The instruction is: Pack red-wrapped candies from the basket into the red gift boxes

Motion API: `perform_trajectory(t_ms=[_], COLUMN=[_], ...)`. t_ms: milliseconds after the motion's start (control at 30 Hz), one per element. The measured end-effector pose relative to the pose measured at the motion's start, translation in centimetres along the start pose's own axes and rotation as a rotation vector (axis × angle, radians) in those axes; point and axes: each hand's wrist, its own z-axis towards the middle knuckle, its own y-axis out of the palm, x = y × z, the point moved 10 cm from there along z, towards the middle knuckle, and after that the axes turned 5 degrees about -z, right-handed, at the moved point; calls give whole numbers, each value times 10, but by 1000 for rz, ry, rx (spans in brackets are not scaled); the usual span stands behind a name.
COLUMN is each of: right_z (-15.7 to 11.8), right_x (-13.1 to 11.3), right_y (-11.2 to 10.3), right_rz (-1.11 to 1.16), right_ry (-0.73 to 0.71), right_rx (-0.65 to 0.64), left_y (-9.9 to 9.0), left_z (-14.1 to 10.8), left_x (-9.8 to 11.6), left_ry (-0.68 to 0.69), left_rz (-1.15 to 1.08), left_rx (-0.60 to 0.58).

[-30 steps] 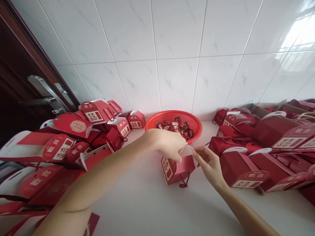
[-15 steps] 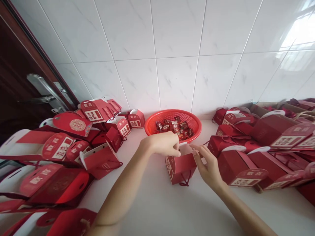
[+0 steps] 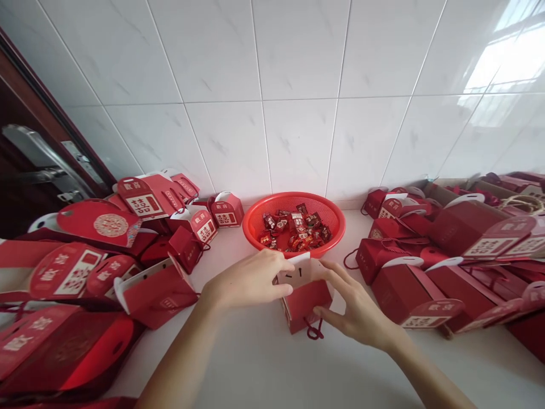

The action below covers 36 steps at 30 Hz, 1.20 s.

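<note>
A small red paper gift box (image 3: 307, 304) with a dark red cord loop at its front stands on the white tabletop, its top open. Pale inner flaps with dark slots rise at its back. At the box's left upper edge is my left hand (image 3: 251, 278), its fingers bent over the rim and the thumb alongside. My right hand (image 3: 355, 309) curves round the right side, with the thumb against the front wall and the fingers at the back flap. Just behind the box sits a red plastic basket (image 3: 251, 224) of wrapped candies (image 3: 300, 230).
Many red gift boxes pile up on the left (image 3: 157, 292), some with open tops. More boxes (image 3: 417, 289) crowd the right side. A tiled wall (image 3: 298, 142) stands behind the basket, and a door handle (image 3: 42, 162) shows at far left.
My left hand has moved from above the box down to its left edge. My right hand has come lower, its thumb onto the front wall. The back flaps show more now.
</note>
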Motion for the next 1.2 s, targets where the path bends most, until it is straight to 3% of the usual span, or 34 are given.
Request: perform_trajectory(t_ms=[200, 400, 667, 967, 1200], right_z=[-3, -3, -3, -5, -9], right_x=[-4, -14, -7, -6, 9], right_y=[2, 5, -10, 12, 25], right_rz=[120, 244, 212, 260, 238], right_ry=[-67, -116, -35, -1, 99], right_rx=[8, -47, 129, -147, -180], left_y=[-1, -1, 10, 11, 10], left_z=[-13, -9, -12, -9, -1], left_x=[-5, -10, -16, -9, -46], left_ry=[-64, -59, -154, -40, -168], left_rz=[49, 24, 43, -29, -72], left_rx=[-36, -50, -111, -159, -230])
